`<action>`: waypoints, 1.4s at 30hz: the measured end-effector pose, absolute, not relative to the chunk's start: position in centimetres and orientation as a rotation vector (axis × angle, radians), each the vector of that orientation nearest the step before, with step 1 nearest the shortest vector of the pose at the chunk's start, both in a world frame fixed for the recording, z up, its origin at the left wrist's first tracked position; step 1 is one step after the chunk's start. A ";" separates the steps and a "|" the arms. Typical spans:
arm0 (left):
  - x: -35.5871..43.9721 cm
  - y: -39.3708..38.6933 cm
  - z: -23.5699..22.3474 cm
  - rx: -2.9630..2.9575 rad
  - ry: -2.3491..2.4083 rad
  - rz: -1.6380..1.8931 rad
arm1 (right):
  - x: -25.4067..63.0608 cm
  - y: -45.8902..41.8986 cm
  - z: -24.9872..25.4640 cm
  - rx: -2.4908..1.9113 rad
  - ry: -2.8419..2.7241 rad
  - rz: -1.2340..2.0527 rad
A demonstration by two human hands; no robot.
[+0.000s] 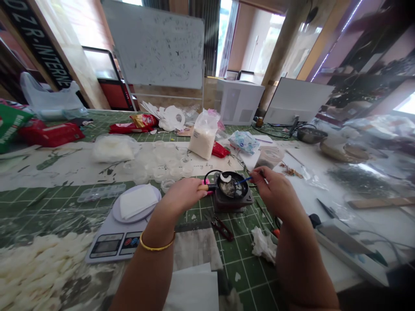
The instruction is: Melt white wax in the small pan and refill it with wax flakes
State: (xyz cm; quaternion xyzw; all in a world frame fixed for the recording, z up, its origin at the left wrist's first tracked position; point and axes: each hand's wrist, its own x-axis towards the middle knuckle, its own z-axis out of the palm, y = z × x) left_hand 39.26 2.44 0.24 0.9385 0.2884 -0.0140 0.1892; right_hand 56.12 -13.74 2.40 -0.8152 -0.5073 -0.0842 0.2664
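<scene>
My left hand is closed round the wooden handle of a small black frying pan. The pan rests on a small dark hot plate. Inside it lie a white curved piece and pale, partly clear lumps. Pinched in my right hand is a thin blue stick, its lower end down among the lumps. Just in front of the hot plate, a red-handled tool like snips lies on the green mat.
A kitchen scale with white sheets stands left, beside many white pieces. Behind are clear cups and a bag of white grains. Crumpled tissue and a power strip lie to the right.
</scene>
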 end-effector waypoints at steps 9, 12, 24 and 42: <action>39.5 2.3 0.4 2.650 0.812 -0.062 | 55.8 -13.4 2.3 -2.081 -1.388 -0.158; 39.4 2.4 0.3 2.655 0.822 -0.061 | 56.3 -13.5 2.3 -2.155 -1.349 -0.233; 39.3 2.3 0.4 2.636 0.822 -0.070 | 55.5 -14.6 2.8 -2.117 -1.451 -0.160; 39.3 2.3 0.5 2.635 0.812 -0.073 | 56.1 -13.8 2.3 -2.178 -1.389 -0.218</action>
